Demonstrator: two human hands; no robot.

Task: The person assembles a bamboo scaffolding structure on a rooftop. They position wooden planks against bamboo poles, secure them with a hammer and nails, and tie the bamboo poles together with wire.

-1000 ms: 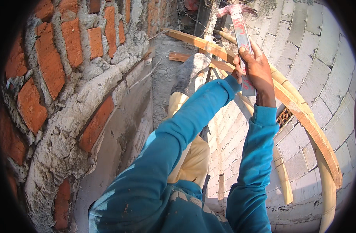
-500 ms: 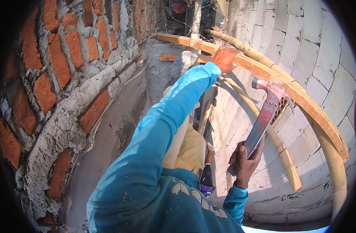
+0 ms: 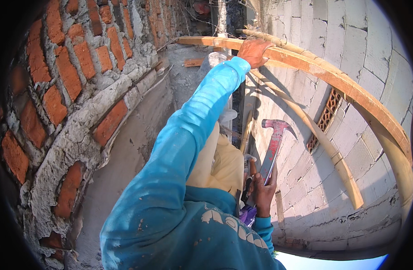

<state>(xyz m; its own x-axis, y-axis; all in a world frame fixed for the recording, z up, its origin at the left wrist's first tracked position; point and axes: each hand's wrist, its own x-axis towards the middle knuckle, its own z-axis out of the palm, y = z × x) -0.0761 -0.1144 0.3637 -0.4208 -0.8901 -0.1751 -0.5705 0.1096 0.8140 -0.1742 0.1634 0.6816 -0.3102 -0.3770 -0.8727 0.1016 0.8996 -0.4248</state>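
Left hand [image 3: 253,51], at twelve o'clock, is closed over a smooth orange-brown wooden plank [image 3: 346,85] that arcs toward four o'clock; its fingers are hidden behind the wood. Right hand [image 3: 263,191], at five o'clock, is wrapped around the handle of a claw hammer [image 3: 274,146] with a worn reddish metal head, held upright beside the pale block wall [image 3: 377,54]. Rough red brick wall [image 3: 58,90] with crusted grey mortar fills nine o'clock. A blue sleeve [image 3: 184,148] covers the narrow gap between the walls; a bamboo pole [image 3: 323,141] crosses beneath the plank.
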